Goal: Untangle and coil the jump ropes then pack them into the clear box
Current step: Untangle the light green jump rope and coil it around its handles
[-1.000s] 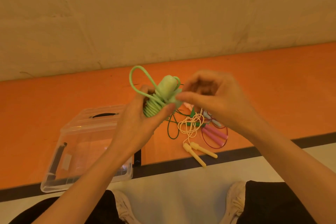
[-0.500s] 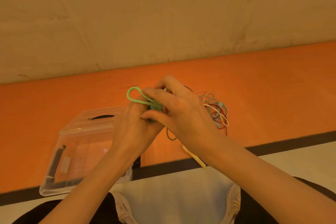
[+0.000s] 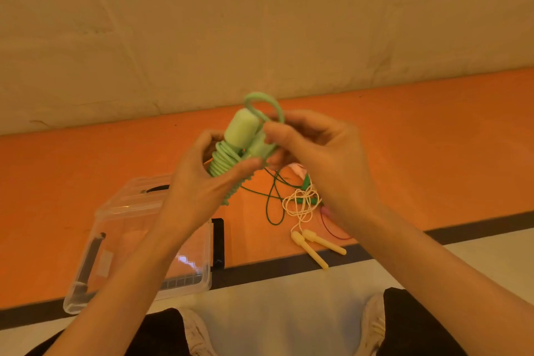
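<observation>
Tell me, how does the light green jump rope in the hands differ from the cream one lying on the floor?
The light green rope is wound in tight turns round its thick handles; the cream rope lies in a loose tangle. The green one is held up by the left hand and right hand; the cream one rests untouched. Its cream handles are slimmer than the green ones. Neither is in the clear box yet.

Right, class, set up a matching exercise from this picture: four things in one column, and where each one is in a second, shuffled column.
Things:
1. light green jump rope
2. clear box
3. cream handles
4. dark green cord

Places:
A. on the floor, left of the ropes
B. held in both hands
C. loose loops on the orange floor
D. side by side near the dark stripe

Pairs: 1-B, 2-A, 3-D, 4-C
</observation>
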{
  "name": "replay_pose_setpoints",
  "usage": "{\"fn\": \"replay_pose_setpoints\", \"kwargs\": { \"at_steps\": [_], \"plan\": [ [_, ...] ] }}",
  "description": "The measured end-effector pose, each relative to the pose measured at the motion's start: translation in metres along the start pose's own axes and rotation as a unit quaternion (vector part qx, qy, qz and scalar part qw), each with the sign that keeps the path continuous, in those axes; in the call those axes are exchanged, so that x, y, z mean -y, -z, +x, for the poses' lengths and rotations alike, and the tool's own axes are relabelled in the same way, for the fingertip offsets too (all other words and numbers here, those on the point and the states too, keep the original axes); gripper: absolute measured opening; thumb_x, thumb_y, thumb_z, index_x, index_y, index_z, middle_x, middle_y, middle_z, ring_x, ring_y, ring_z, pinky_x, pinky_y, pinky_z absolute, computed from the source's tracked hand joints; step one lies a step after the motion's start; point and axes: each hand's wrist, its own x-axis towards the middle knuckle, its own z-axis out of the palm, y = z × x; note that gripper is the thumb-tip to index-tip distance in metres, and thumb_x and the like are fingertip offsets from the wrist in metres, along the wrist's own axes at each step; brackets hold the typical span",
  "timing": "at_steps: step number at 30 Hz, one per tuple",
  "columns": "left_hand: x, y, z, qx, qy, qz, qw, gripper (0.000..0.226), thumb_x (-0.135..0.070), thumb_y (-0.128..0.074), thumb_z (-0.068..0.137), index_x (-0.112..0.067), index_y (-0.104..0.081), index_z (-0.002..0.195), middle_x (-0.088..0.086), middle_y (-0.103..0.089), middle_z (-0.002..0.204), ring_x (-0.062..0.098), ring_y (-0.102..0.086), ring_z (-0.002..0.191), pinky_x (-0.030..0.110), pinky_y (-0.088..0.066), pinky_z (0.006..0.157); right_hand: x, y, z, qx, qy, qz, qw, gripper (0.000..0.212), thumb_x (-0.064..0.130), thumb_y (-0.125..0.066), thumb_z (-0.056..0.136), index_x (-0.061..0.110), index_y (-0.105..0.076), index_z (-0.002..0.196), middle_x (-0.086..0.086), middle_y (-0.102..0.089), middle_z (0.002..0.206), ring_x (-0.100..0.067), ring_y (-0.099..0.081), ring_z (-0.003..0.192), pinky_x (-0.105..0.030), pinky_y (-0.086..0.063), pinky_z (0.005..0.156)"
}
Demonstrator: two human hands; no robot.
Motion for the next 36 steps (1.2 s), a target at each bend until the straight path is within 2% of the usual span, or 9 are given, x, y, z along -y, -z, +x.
{"fn": "replay_pose_setpoints", "kwargs": {
  "at_steps": [4, 7, 11, 17, 23, 28, 30, 33, 36],
  "plan": [
    [0.000, 0.003, 0.000, -0.010, 0.013, -0.078, 0.997, 0.039, -0.038, -0.062, 0.076, -0.019, -0.055, 0.110, -0.009, -0.067, 0.081, 0.007, -0.063, 0.068, 0.021, -0.050, 0.055, 0.001, 0.006, -0.004, 0.036, -0.148, 0.163, 0.975, 0.024, 0.021, -0.062, 0.080, 0.001, -0.065, 0.092, -0.005, -0.065, 0.070, -0.009, -0.059, 0.052, -0.022, -0.055, 0.054],
    [0.001, 0.002, -0.002, -0.006, -0.004, -0.101, 0.995, 0.036, -0.035, -0.059, 0.083, -0.018, -0.054, 0.115, -0.005, -0.064, 0.086, 0.005, -0.061, 0.073, 0.021, -0.048, 0.057, 0.001, 0.001, -0.009, 0.094, -0.211, 0.160, 0.960, 0.024, 0.018, -0.061, 0.080, -0.002, -0.065, 0.092, -0.006, -0.066, 0.068, -0.010, -0.059, 0.050, -0.022, -0.055, 0.051],
    [0.005, 0.002, 0.000, -0.002, -0.034, -0.117, 0.993, 0.027, -0.031, -0.064, 0.089, -0.020, -0.056, 0.112, -0.001, -0.063, 0.090, 0.010, -0.059, 0.078, 0.020, -0.048, 0.060, 0.005, -0.007, -0.016, 0.107, -0.174, 0.054, 0.977, 0.016, 0.006, -0.058, 0.090, -0.006, -0.067, 0.097, -0.011, -0.065, 0.067, -0.017, -0.060, 0.050, -0.027, -0.056, 0.050],
    [0.007, 0.004, 0.000, 0.022, -0.085, -0.118, 0.989, 0.025, -0.042, -0.060, 0.081, -0.049, -0.060, 0.105, -0.008, -0.065, 0.096, 0.011, -0.061, 0.086, 0.026, -0.050, 0.070, 0.008, -0.011, -0.020, 0.072, -0.116, -0.002, 0.991, 0.011, 0.002, -0.057, 0.091, 0.002, -0.068, 0.087, -0.009, -0.065, 0.062, -0.022, -0.063, 0.047, -0.030, -0.056, 0.047],
    [-0.001, 0.009, -0.004, -0.041, -0.229, 0.024, 0.972, 0.035, -0.019, -0.075, 0.082, -0.031, -0.052, 0.107, -0.021, -0.060, 0.101, 0.000, -0.058, 0.091, 0.015, -0.046, 0.074, 0.000, -0.011, -0.024, 0.060, -0.062, -0.101, 0.991, 0.010, 0.007, -0.061, 0.091, 0.013, -0.069, 0.092, -0.010, -0.070, 0.074, -0.022, -0.070, 0.058, -0.030, -0.058, 0.055],
    [0.004, 0.017, -0.002, -0.092, -0.381, 0.198, 0.898, 0.043, -0.029, -0.076, 0.079, -0.027, -0.052, 0.115, -0.016, -0.055, 0.124, 0.015, -0.055, 0.112, 0.049, -0.047, 0.079, -0.003, -0.009, -0.021, 0.072, -0.061, -0.099, 0.991, 0.025, 0.001, -0.054, 0.093, 0.022, -0.068, 0.094, -0.006, -0.072, 0.083, -0.020, -0.070, 0.064, -0.028, -0.059, 0.061],
    [0.000, 0.012, -0.004, -0.095, -0.342, 0.153, 0.922, 0.042, -0.027, -0.076, 0.079, -0.032, -0.052, 0.112, -0.017, -0.056, 0.119, 0.015, -0.057, 0.108, 0.044, -0.050, 0.078, -0.001, -0.010, -0.020, 0.065, -0.069, -0.055, 0.994, 0.021, -0.001, -0.054, 0.092, 0.014, -0.068, 0.094, -0.009, -0.072, 0.078, -0.019, -0.067, 0.056, -0.025, -0.056, 0.055],
    [-0.004, 0.007, -0.007, -0.077, -0.183, -0.020, 0.980, 0.034, -0.025, -0.073, 0.081, -0.027, -0.052, 0.108, -0.018, -0.059, 0.096, 0.001, -0.058, 0.085, 0.017, -0.048, 0.067, 0.006, -0.009, -0.017, 0.025, -0.090, 0.017, 0.996, 0.015, 0.001, -0.056, 0.089, 0.006, -0.069, 0.094, -0.007, -0.068, 0.067, -0.012, -0.055, 0.044, -0.020, -0.048, 0.044],
    [0.001, 0.016, -0.002, -0.048, -0.036, -0.197, 0.979, 0.052, -0.041, -0.072, 0.076, -0.014, -0.056, 0.118, -0.005, -0.067, 0.099, 0.008, -0.062, 0.078, 0.021, -0.050, 0.060, 0.014, -0.006, -0.014, 0.016, -0.077, -0.012, 0.997, 0.018, 0.005, -0.054, 0.091, 0.014, -0.070, 0.090, 0.000, -0.063, 0.060, -0.007, -0.051, 0.043, -0.017, -0.045, 0.043]
  ]
}}
